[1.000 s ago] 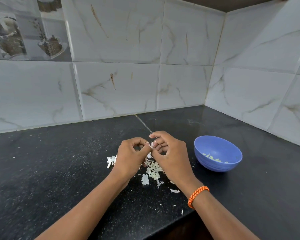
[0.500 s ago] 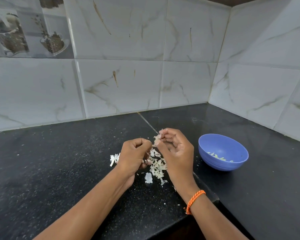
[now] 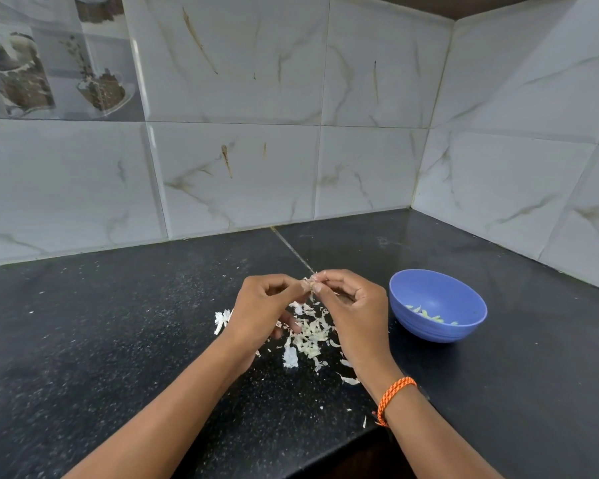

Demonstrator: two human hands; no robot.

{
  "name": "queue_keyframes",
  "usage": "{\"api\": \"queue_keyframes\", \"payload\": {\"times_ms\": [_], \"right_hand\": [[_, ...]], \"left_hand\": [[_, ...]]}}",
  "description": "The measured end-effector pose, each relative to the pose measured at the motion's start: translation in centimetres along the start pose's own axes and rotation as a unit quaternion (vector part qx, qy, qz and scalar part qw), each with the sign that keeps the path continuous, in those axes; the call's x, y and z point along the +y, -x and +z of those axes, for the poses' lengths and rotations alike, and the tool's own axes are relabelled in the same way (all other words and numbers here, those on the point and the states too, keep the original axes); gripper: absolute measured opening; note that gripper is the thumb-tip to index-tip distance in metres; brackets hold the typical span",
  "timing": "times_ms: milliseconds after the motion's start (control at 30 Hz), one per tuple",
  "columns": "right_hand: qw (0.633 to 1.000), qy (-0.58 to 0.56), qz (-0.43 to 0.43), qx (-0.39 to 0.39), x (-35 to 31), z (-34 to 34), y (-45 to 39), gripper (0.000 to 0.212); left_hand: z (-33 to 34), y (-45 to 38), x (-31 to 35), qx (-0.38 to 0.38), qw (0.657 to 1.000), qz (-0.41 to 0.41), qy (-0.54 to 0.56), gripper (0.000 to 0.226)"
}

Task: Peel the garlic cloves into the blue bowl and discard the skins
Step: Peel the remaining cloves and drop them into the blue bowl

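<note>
While hands pinch clove (image 3: 310, 284) — skins (image 3: 308, 331) beneath, blue bowl (image 3: 437, 305) right.

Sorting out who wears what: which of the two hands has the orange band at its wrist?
The right hand, nearest the blue bowl, has the orange band. The left hand has a bare wrist.

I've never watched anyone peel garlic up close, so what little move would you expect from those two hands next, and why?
Probably pulling the loosened skin free and letting it fall. Both the left hand and the right hand pinch one garlic clove with papery skin on it, right above the pile of skins on the counter. The blue bowl, holding peeled pieces, waits beside the right hand.
</note>
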State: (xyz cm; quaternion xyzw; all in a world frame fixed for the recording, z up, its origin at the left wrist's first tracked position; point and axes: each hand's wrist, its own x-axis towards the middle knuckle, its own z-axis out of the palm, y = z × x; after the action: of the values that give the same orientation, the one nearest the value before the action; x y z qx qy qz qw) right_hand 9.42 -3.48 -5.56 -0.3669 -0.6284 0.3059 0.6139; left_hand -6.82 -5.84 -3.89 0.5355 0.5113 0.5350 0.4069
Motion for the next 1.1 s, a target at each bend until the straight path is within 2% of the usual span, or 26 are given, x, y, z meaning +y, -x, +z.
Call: {"api": "queue_keyframes", "payload": {"times_ms": [133, 300, 533, 700, 833, 1033, 1100], "right_hand": [[1.000, 0.015, 0.007, 0.003, 0.1, -0.3, 0.0, 0.012], [0.997, 0.076, 0.005, -0.001, 0.1, -0.2, 0.0, 0.009], [0.993, 0.117, 0.000, 0.021, -0.6, 0.3, 0.0, 0.015], [0.990, 0.135, -0.025, 0.038, -0.4, 0.4, 0.1, 0.010], [0.990, 0.124, -0.016, 0.062, -0.3, 0.9, 0.2, 0.011], [0.995, -0.039, 0.075, 0.054, -0.8, 1.3, 0.1, 0.012], [0.995, -0.044, 0.072, 0.046, -0.8, 1.3, 0.2, 0.013]], "left_hand": [[0.0, 0.1, 0.1, -0.006, 0.999, -0.017, 0.031, 0.016], [-0.1, 0.0, -0.1, 0.002, 1.000, 0.012, 0.015, 0.011], [0.4, 0.0, -0.5, 0.046, 0.993, 0.068, -0.083, 0.008], [1.1, 0.3, -1.0, 0.078, 0.980, 0.120, -0.137, 0.004], [1.8, 0.3, -1.2, 0.085, 0.985, 0.130, -0.071, 0.013], [1.2, 0.5, -0.6, 0.041, 0.988, 0.064, 0.133, 0.010], [0.9, 0.5, -0.5, 0.034, 0.986, 0.043, 0.159, 0.010]]}}
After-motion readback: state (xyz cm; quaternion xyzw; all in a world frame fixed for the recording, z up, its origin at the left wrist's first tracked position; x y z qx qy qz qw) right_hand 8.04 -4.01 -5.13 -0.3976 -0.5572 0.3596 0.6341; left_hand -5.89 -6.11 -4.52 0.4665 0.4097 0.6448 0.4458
